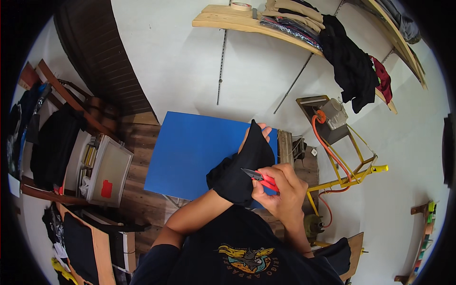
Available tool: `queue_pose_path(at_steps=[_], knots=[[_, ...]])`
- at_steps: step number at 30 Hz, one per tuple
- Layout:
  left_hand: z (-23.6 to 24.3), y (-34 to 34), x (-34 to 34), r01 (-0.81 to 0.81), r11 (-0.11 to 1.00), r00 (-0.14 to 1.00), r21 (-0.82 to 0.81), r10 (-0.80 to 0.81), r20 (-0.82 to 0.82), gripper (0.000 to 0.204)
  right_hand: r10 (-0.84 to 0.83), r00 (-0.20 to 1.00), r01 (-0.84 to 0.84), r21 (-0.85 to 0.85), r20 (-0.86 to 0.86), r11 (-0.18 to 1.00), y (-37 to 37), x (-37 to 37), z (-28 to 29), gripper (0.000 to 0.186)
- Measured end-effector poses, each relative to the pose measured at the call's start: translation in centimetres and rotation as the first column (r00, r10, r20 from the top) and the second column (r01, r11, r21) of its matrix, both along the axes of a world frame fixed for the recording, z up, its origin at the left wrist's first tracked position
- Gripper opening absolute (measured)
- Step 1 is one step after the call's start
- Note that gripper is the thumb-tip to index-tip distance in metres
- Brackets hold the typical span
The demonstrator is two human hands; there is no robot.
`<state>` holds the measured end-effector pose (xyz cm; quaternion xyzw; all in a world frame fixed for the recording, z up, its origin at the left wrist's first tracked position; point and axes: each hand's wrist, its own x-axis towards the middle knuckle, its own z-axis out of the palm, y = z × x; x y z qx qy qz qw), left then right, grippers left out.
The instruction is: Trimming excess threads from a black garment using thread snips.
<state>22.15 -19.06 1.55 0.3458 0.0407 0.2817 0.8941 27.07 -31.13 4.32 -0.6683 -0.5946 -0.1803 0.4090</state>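
Note:
A piece of black cloth (pixel 247 173), seemingly a garment, hangs over my left hand (pixel 266 131) and wrist, above a blue tabletop (pixel 190 152). Only some fingers of that hand show past the cloth's upper edge; the palm is hidden beneath the fabric, which the hand holds up. My right hand (pixel 285 190) is closed around thread snips (pixel 269 182) with red handles and dark pointed blades. Their tips point left and lie over the cloth; whether they touch it I cannot tell.
A wooden shelf (pixel 237 20) with folded clothes is on the far wall. To the right stands a yellow metal frame (pixel 354 176) with an orange hose (pixel 332 154). A white cabinet (pixel 110 171) and a chair with black clothing (pixel 54 147) are at left.

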Motion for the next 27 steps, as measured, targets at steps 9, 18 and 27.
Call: queue_pose_path(at_steps=[9, 18, 27], knots=[[-1.4, 0.9, 5.1, -0.241, 0.952, 0.951, -0.187, 0.194, -0.239, 0.038, -0.04, 0.999, 0.039, 0.024, 0.01, 0.999, 0.5, 0.9, -0.7, 0.027], [-3.3, 2.5, 6.6, -0.202, 0.976, 0.936, -0.084, 0.167, -0.31, 0.048, -0.045, 0.997, 0.042, 0.049, 0.066, 0.998, 0.5, 1.4, -2.5, 0.027], [-4.6, 3.7, 7.2, -0.239, 0.97, 0.941, -0.037, 0.222, -0.257, 0.046, -0.011, 1.0, 0.009, 0.055, 0.028, 0.998, 1.0, 0.7, -3.6, 0.023]])
